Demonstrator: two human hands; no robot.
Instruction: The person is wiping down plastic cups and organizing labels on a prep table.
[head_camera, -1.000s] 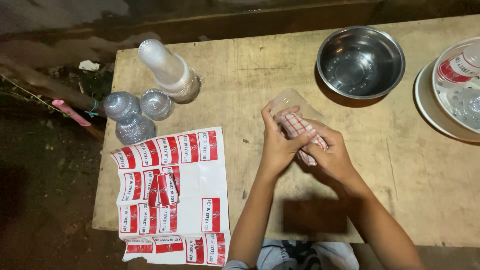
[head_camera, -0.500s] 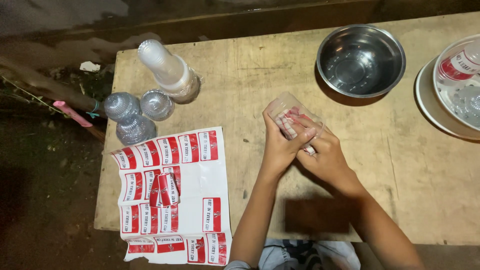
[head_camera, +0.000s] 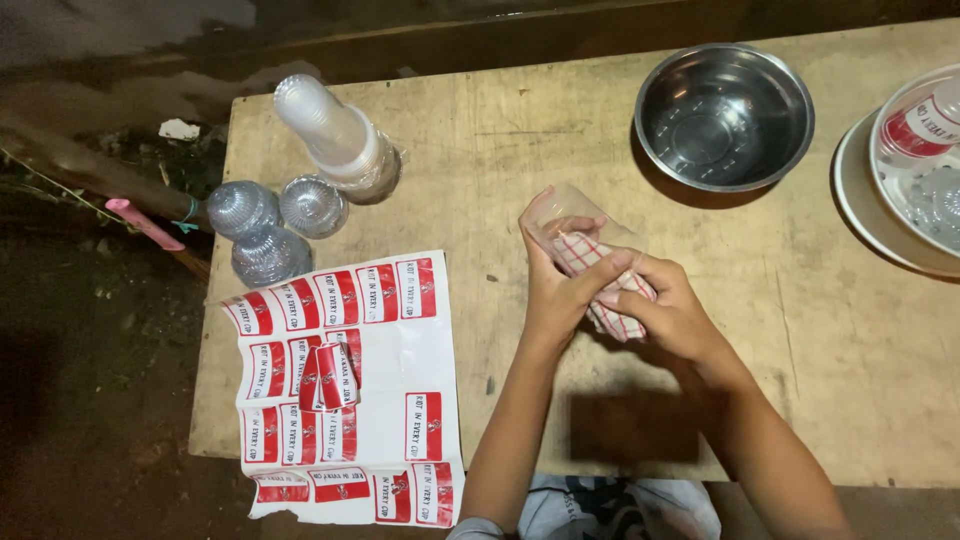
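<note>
A clear plastic cup (head_camera: 566, 208) lies on its side over the middle of the wooden table (head_camera: 480, 180), gripped by my left hand (head_camera: 553, 285). My right hand (head_camera: 672, 312) holds a red-and-white checked cloth (head_camera: 597, 268) that is pushed into the cup's mouth and bunched between both hands. Both hands press together around cup and cloth.
White sheets of red-and-white stickers (head_camera: 345, 385) lie at the front left. A tall stack of clear cups (head_camera: 335, 135) and three domed clear lids (head_camera: 270, 225) stand at the back left. A steel bowl (head_camera: 722, 115) sits at the back right, beside a white basin (head_camera: 905, 170) holding labelled cups.
The cup has turned in my hands and the cloth has gone further into it. My hands shifted slightly on the cup; everything else on the table stayed put.
</note>
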